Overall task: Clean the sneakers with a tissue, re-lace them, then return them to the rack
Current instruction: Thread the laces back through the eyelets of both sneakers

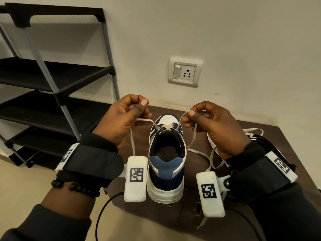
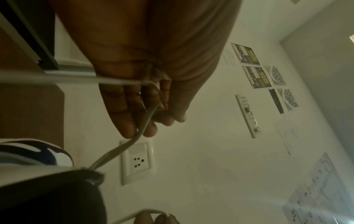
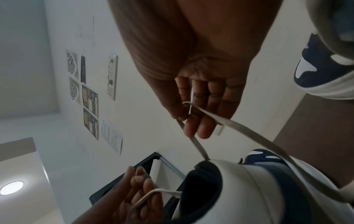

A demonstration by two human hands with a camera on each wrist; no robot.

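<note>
A navy, blue and white sneaker (image 1: 166, 164) stands on the dark wooden table (image 1: 284, 136), its heel toward me. Its white lace (image 1: 167, 126) crosses at the top eyelets. My left hand (image 1: 133, 110) pinches the left lace end, raised just left of the toe. My right hand (image 1: 194, 117) pinches the right lace end, raised to the right. In the left wrist view the lace (image 2: 145, 119) runs through my curled left fingers (image 2: 134, 115). In the right wrist view the lace (image 3: 193, 136) is pinched by thumb and fingers (image 3: 197, 124) above the sneaker (image 3: 249, 189). The second sneaker (image 1: 260, 134) lies behind my right wrist, mostly hidden.
A black shoe rack (image 1: 57, 80) with empty shelves stands at the left against the wall. A wall socket plate (image 1: 185, 72) is behind the sneaker. A black cable (image 1: 102, 211) hangs off the table's front edge. Loose lace (image 1: 206, 157) trails on the table at the right.
</note>
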